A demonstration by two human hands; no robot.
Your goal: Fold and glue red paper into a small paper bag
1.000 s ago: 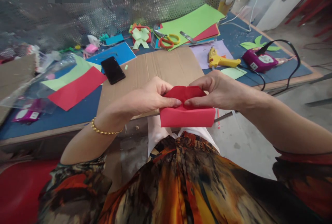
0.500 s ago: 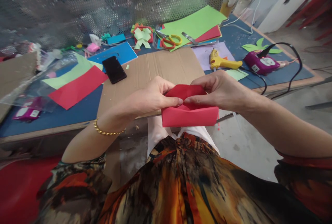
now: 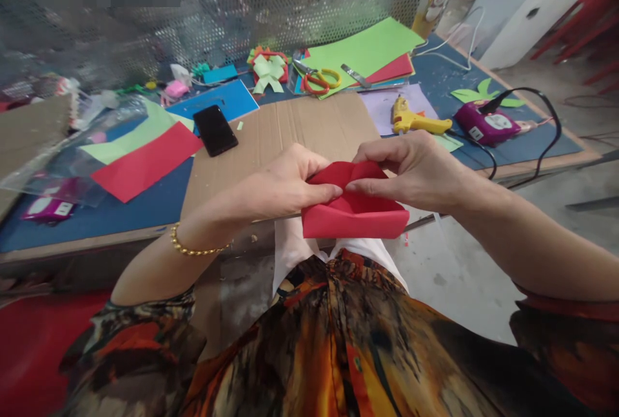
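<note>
Both left hand (image 3: 283, 182) and right hand (image 3: 418, 169) pinch the folded red paper (image 3: 355, 223) between nearly closed fingers, its flap below the thumbs, beside the cardboard (image 3: 309, 120), whose left side a phone (image 3: 215, 131) overlaps.

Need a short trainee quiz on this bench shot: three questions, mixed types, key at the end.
1. True or false: only the left hand is touching the folded red paper.
2. Where is the black smartphone relative to the yellow glue gun, from the wearer's side?
A) To its right
B) To its left
C) On top of it
3. Fill in: the gold bead bracelet is on the ____ wrist.

Key: 1 false, the right hand holds it too; 2 B; 3 left.
</note>
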